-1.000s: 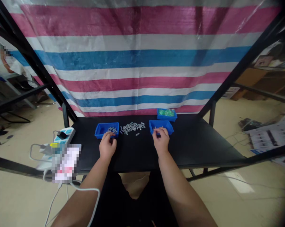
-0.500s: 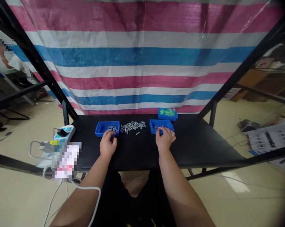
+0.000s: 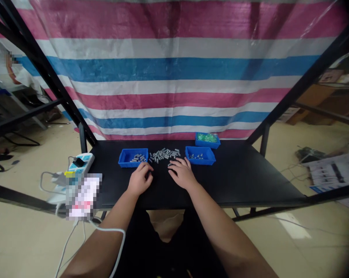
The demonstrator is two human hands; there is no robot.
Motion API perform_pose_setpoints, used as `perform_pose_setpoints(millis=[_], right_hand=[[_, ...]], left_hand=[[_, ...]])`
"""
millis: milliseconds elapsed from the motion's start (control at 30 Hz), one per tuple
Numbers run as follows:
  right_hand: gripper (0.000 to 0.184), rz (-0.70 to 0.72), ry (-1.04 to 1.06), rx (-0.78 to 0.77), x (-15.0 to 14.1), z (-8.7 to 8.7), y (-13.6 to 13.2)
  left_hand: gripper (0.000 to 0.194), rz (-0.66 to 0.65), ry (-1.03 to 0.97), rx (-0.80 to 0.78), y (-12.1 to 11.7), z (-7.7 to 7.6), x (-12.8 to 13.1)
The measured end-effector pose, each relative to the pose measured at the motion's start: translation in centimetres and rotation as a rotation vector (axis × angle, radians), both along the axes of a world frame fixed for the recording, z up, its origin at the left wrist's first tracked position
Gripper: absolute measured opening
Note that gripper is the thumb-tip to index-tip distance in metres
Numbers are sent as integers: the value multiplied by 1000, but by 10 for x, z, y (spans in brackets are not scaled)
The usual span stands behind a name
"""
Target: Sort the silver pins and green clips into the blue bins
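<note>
Across black tabletop (image 3: 235, 177), left of the loose metal pile (image 3: 163, 155), a blue tray (image 3: 125, 156) is partly filled; the left hand (image 3: 139, 180) is curled, grasp unclear. Nearer than the pile, the right hand (image 3: 184, 175) is opened; rightward, another tray (image 3: 209, 155) is sparsely filled.

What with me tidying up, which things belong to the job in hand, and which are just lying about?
Apparently in use:
heap of metal pieces, by the right hand
left blue tray, by the left hand
right blue tray with small pieces

Probably lying about:
power strip
white cable
rear blue tray of green things
</note>
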State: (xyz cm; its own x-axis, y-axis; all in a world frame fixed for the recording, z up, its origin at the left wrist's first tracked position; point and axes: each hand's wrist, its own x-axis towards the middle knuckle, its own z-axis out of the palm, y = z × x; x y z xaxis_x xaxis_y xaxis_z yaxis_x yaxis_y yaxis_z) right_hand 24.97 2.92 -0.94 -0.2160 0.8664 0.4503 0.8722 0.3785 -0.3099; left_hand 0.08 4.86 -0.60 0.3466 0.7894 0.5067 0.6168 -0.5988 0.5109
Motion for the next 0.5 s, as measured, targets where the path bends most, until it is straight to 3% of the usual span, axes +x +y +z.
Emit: perform_pose_setpoints(millis=[233,367,500], right_hand=[[18,312,13,-42,-12,10,-7],[22,429,47,-75,-18,6,-5],[27,447,100,-128,-18,4,-3]], left_hand=[[27,-254,116,5,3,7,4],[24,-302,156,-25,7,3,3],[11,-293,137,-41,9,-2,2]])
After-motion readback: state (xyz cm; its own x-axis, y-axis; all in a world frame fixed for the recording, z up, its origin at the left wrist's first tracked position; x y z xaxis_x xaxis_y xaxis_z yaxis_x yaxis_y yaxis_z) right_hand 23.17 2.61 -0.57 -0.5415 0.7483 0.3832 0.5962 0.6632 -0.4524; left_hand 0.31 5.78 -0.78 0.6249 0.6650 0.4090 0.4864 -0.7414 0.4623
